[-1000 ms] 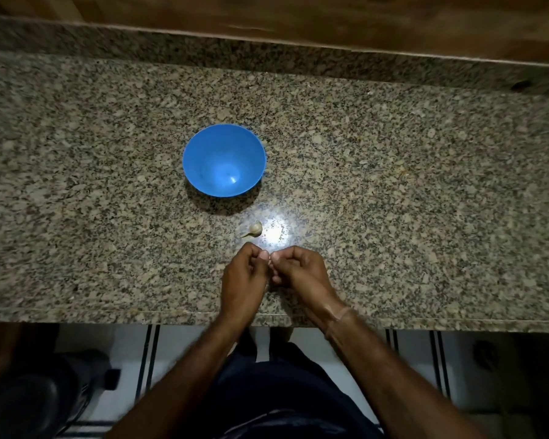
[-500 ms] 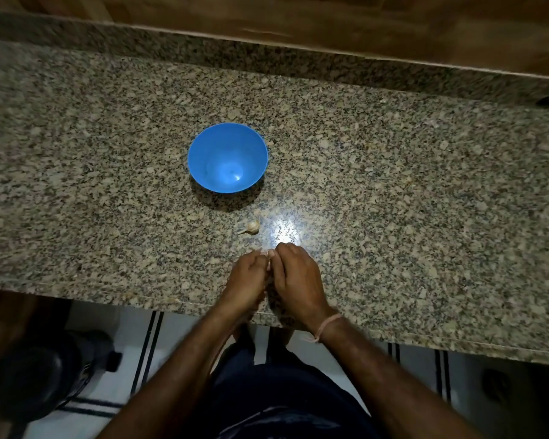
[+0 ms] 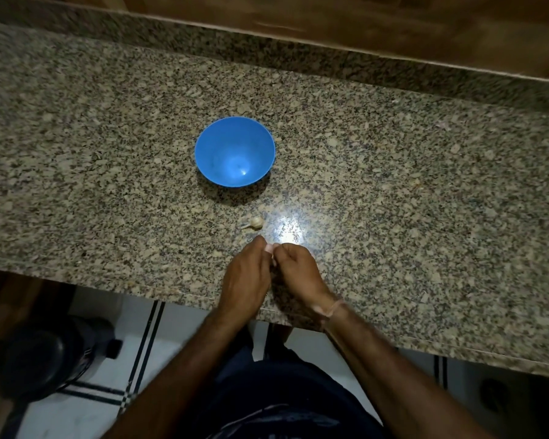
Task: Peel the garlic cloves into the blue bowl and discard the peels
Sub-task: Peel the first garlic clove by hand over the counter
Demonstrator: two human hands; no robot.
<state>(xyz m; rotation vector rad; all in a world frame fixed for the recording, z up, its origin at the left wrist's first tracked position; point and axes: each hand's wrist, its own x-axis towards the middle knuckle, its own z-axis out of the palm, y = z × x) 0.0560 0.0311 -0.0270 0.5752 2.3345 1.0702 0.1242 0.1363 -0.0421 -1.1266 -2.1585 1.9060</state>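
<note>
An empty blue bowl [image 3: 234, 151] stands on the speckled granite counter [image 3: 393, 185]. One unpeeled garlic clove [image 3: 255, 222] lies on the counter between the bowl and my hands. My left hand [image 3: 246, 277] and my right hand [image 3: 293, 270] meet fingertip to fingertip just in front of that clove, near the counter's front edge. Their curled fingers pinch a small pale thing, most likely a garlic clove [image 3: 271, 250], which is almost wholly hidden between them.
A bright light glare [image 3: 286, 229] sits on the counter right of the loose clove. A wooden wall runs behind the raised back ledge [image 3: 267, 49]. On the tiled floor at lower left stands a dark round container [image 3: 38, 359].
My hands have stayed together at the same spot near the front edge, working the small thing between the fingertips. The camera has tilted a little, and the bowl and loose clove have not moved.
</note>
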